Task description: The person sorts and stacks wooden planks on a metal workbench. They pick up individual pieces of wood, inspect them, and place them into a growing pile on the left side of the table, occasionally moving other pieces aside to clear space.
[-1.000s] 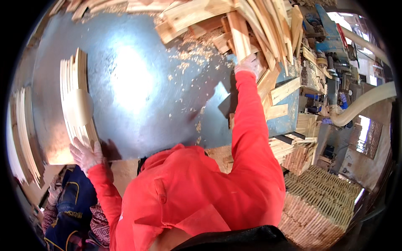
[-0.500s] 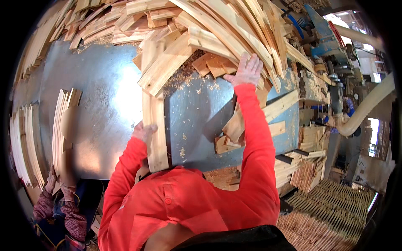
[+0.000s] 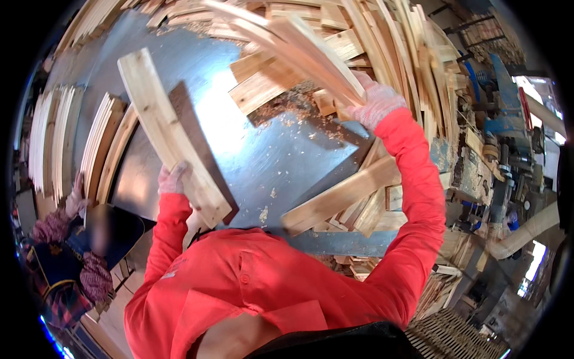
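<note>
My left hand (image 3: 173, 178), in a pale glove, is closed around the near part of a long wooden board (image 3: 154, 110). The board slants up and to the left above the metal tabletop (image 3: 257, 161), and its shadow falls beside it. My right hand (image 3: 378, 103), also gloved, grips the near end of narrow wooden boards (image 3: 305, 57). These stretch away to the upper left and are smeared by motion; I cannot tell exactly how many are in the grip. Below my right forearm, shorter boards (image 3: 341, 194) lie in a loose crossed heap.
A large pile of boards (image 3: 382, 36) covers the far side, with sawdust (image 3: 293, 113) near it. At left stand stacked boards (image 3: 98, 134), where a co-worker's hand (image 3: 76, 197) touches them. Machinery (image 3: 502, 125) and a pale hose (image 3: 520, 239) are on the right.
My left hand has swung its board leftward, tilting it. My right hand, earlier spread flat on the pile, now grips boards and lifts them. A board now lies across the heap at right.
</note>
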Demonstrator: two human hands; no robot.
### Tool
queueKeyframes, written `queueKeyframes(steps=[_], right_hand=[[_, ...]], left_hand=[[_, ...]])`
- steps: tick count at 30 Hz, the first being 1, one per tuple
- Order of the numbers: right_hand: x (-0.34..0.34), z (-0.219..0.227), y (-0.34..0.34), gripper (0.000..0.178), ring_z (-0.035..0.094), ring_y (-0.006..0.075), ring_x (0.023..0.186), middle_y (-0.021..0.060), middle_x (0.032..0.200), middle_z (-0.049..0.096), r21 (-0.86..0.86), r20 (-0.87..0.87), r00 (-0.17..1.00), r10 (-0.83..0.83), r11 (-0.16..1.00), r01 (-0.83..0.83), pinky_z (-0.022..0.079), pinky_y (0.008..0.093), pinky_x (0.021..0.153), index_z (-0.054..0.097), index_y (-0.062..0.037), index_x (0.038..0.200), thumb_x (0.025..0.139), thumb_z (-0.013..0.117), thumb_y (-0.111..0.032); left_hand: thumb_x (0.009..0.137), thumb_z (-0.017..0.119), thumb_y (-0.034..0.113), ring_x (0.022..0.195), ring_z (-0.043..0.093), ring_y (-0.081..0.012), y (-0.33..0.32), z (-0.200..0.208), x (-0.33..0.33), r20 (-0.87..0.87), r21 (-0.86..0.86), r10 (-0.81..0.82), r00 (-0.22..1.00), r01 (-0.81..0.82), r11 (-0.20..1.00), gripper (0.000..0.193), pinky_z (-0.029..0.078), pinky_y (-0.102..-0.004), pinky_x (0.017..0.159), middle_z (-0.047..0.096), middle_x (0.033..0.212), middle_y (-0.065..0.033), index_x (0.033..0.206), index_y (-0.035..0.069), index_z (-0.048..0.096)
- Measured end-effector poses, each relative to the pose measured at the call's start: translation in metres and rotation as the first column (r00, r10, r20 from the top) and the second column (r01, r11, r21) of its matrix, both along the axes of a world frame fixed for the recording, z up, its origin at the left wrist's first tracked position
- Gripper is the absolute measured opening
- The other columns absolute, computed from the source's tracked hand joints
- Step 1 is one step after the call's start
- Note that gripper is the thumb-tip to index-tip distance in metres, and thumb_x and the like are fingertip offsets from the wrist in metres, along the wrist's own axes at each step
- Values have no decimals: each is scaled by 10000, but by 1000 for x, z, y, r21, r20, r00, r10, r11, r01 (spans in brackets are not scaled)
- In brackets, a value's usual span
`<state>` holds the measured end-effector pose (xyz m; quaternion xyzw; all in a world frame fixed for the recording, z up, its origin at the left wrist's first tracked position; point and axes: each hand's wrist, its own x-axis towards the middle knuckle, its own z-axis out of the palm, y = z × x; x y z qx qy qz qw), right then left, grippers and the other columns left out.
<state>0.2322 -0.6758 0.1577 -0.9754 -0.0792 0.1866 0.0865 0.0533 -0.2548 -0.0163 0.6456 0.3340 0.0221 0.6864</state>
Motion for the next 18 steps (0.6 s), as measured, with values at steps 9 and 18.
queueKeyframes(steps=[9,18], right_hand=[[67,-104,120,1009,533,298,1198,170,1357,510,-64,220,973,74,996,-61,398,400,1019,248,-97,1493,697,774,-424],[-3,-190,127,851,469,413,1208,184,1397,403,-515,489,796,357,854,-66,398,550,970,327,-152,1435,717,706,-407]], left_hand=[[830,689,145,767,579,-162,4,-9,19,-71,-86,133,989,-139,987,265,472,-312,713,635,887,-57,1043,16,597],[811,706,177,685,601,-179,22,-39,-31,-106,-126,2,994,-15,992,322,499,-344,649,657,860,-81,1068,8,613]])
